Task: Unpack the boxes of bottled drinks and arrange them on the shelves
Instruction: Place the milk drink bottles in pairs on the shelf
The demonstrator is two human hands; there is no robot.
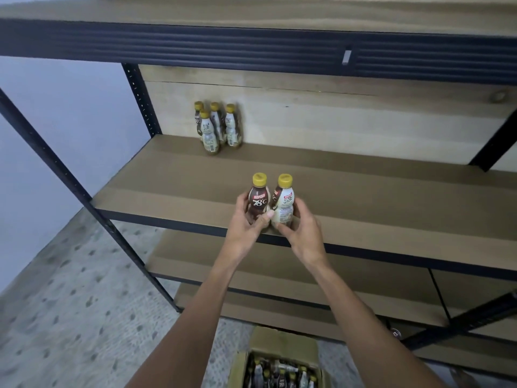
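Observation:
Two coffee bottles with yellow caps stand side by side at the front edge of the middle shelf (pixel 363 208). My left hand (pixel 247 228) grips the brown-labelled left bottle (pixel 258 198). My right hand (pixel 303 231) grips the right bottle (pixel 283 201), whose label is cream and brown. Several more of the same bottles (pixel 216 127) stand grouped at the back left of that shelf, against the wooden back panel. An open cardboard box (pixel 279 362) with several bottles inside sits on the floor below my arms.
A dark metal rack frame holds wooden shelves above (pixel 251 12) and below (pixel 307 278) the middle one. Its front left post (pixel 70 175) runs diagonally down to the speckled floor (pixel 84 303). A pale wall stands at the left.

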